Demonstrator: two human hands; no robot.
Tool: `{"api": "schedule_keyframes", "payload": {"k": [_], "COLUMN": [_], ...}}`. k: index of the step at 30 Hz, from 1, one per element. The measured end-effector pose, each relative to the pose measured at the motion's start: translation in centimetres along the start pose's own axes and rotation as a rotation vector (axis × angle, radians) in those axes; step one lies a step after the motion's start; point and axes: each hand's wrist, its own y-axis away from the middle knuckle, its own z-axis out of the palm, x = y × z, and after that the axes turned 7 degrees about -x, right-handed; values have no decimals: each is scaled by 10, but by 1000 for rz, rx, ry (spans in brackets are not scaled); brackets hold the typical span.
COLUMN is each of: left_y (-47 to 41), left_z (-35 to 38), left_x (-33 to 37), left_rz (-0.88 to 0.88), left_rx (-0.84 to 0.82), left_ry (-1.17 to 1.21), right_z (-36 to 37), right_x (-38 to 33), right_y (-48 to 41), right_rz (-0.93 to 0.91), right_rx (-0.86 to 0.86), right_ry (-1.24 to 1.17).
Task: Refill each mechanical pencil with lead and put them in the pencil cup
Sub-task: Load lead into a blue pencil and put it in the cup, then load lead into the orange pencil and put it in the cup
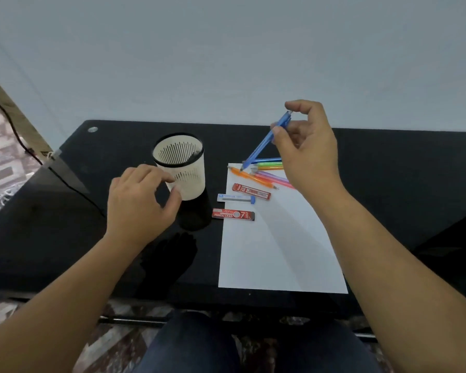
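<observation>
My right hand (pixel 308 146) holds a blue mechanical pencil (pixel 261 145) by its top end, tip slanting down toward the far edge of a white sheet of paper (pixel 277 251). Several coloured pencils (pixel 269 173) lie in a loose bunch at that edge: blue, green, orange, pink, purple. A white slotted pencil cup (pixel 182 168) with a black rim stands left of the paper. My left hand (pixel 140 197) hovers beside the cup, fingers curled and apart, holding nothing. Three lead cases lie near the paper's left edge: a red one (pixel 251 191), a clear one with a blue cap (pixel 236 198), another red one (pixel 233 214).
The work surface is a black glass table (pixel 65 224) against a pale wall. A black cable (pixel 16 135) runs down at the far left beside the table corner. My knees (pixel 199 345) show under the near edge.
</observation>
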Motion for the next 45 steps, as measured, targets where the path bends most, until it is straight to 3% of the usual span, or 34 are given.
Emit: {"api": "schedule_keyframes", "payload": {"k": [9,16,25,31,39,45], "left_y": [-26,-34,-32,-31,-39,-33], "left_z": [-18,-7,-3,-4,9,38], "left_x": [-41,-52,-49,-34,30,72], "left_rz": [-17,76,69,49,127,158], "left_rx": [-16,-64,-40,13,117,-72], "left_ry": [-37,-1,13,39,71,188], "right_z": [66,106,119,103,27,-19], "right_x": [-17,-2,10,13,40,71], "right_y": [-31,-35,-29,-21,-2,13], "right_rz": [-45,3,0,19,146,290], "right_rx": [0,-174,-250,-229,-197,-195], "right_ry": [-154,-15,205,212,288,281]}}
